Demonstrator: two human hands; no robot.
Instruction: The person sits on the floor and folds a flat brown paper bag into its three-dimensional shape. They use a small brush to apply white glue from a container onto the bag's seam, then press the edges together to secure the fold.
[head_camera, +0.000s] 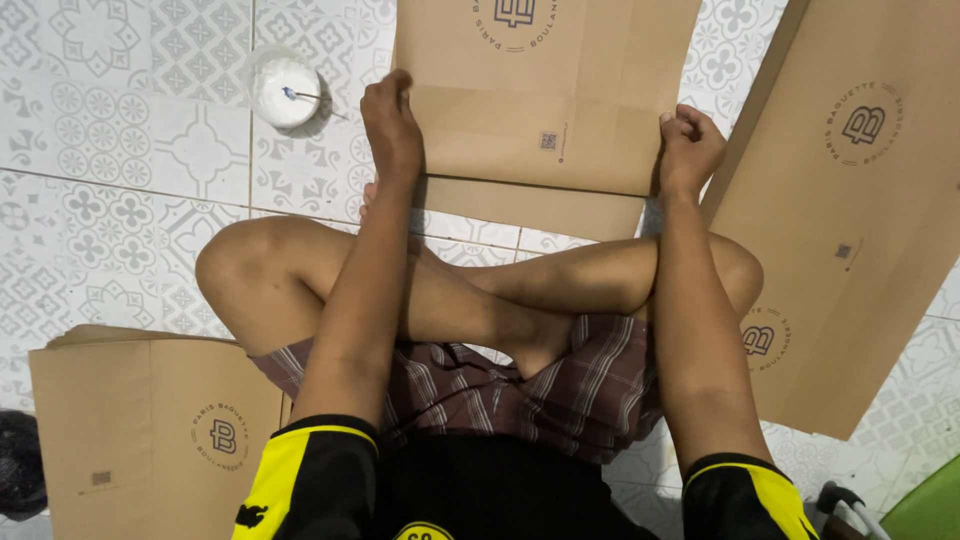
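The person sits cross-legged on the patterned tile floor (120, 150), both hands on a flat brown paper bag (545, 95) that lies at twelve o'clock, just past the knees. The left hand (392, 125) presses down on the bag's left edge with fingers curled over it; the right hand (688, 148) is nearly closed, pinching the bag's right edge between thumb and fingers. A folded flap (530, 208) runs along the near side of the bag, a slightly darker strip below the main panel — by the look of it the bottom fold is being creased flat. My judgement is that the step in hand is folding or pressing that bottom edge, and the next move calls for even pressure along the crease from both sides, so it stays straight.

On the bag, a round dark printed emblem sits at the top centre, cut off by the frame, and a small square code mark lies right of centre. A pile of like bags (845, 215) lies at three o'clock, each with the same round emblem; another stack (150, 435) lies at eight o'clock. At eleven o'clock stands a small white round tub (285, 90) with a thin stick resting in it — possibly paste.
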